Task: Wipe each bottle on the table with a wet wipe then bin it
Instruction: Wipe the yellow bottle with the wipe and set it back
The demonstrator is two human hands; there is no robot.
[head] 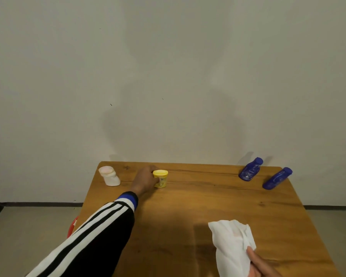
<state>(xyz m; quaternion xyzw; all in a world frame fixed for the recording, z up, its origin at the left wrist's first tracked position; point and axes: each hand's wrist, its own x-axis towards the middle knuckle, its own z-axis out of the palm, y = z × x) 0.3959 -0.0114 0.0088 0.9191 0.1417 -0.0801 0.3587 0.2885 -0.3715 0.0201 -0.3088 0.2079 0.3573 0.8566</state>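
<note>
My left hand (145, 179) reaches across the wooden bench (198, 206), its fingers wrapped around the side of a small yellow plastic jar with a yellow lid (160, 178), which stands upright on the bench toward the far edge, a little left of the middle. My left arm comes in from the lower left in a black sleeve with white stripes and a blue cuff (100, 228). My right hand (262, 265) sits at the lower right corner of the view, only partly visible, its fingers clamped on a crumpled white wet wipe (231, 244) that rises above the hand and hangs over the near part of the bench. To the left of the jar, near the far left corner of the bench, a white plastic bottle with a pale pinkish top (109, 175) stands apart from my hand. Well away on the far right, two dark blue plastic bottles stand near each other: one (250, 169) close to the far edge and another (277, 178) just to its right, nearer the bench's right edge. Below the bench's left edge, a bit of a red object (72, 226) shows against the grey floor (28, 236); I cannot tell what it is. A plain pale wall (168, 76) rises behind the bench.
</note>
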